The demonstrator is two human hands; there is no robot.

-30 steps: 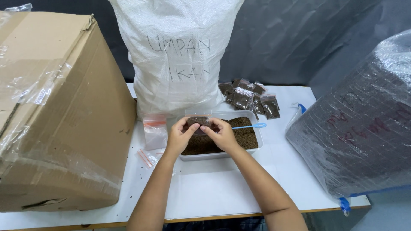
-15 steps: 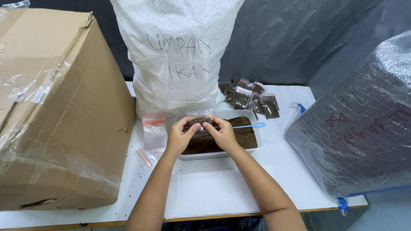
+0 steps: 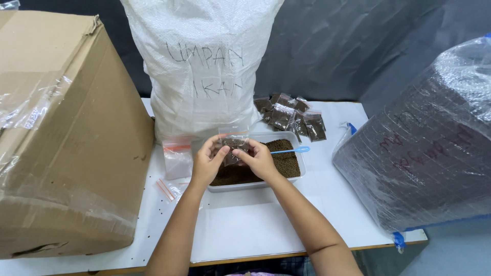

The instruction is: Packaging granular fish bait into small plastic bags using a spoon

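Your left hand (image 3: 207,162) and right hand (image 3: 257,159) pinched a small clear bag (image 3: 234,145) of brown pellets between them, above the tray (image 3: 302,171). If the top was not sealed, a tilt could have spilled pellets onto the surface (image 3: 245,230).

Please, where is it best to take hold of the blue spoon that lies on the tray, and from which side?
Take the blue spoon by its free handle end, which sticks out over the tray's right rim, coming from the right. The other end points toward the right hand and the small bag, so that side is crowded; the handle end is probably the easier grip.
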